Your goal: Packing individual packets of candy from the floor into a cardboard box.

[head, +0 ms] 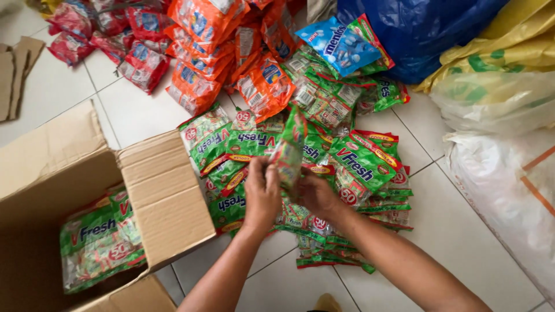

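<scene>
We are seeing two bare forearms coming up from the bottom edge over the pale tiled floor (474, 231). The left hand (261, 193) and the right hand (317, 195) are both gripping one green plastic candy packet (289, 151), held upright on edge between them, fingers curled round its lower part. Directly under the hands a spread pile of green candy packets (352, 164) is lying flat on the tiles, some overlapping, a few stacked near the right wrist.

To the left we are noting an open brown cardboard box (156, 190), flaps out, with more green packets in the box (98, 240) stacked flat against its near wall. The box flap is touching the edge of the floor pile.

Farther back, a heap of orange candy packets (225, 52) is sitting beyond the green ones, and red packets (133, 40) are lying at top left beside flat cardboard scraps (14, 69). A blue candy bag (338, 43) is resting on top of the green heap near a large dark blue plastic sack (416, 29). On the right, a yellow plastic bag (503, 52) and white woven sacks (509, 185) are lining the edge.
</scene>
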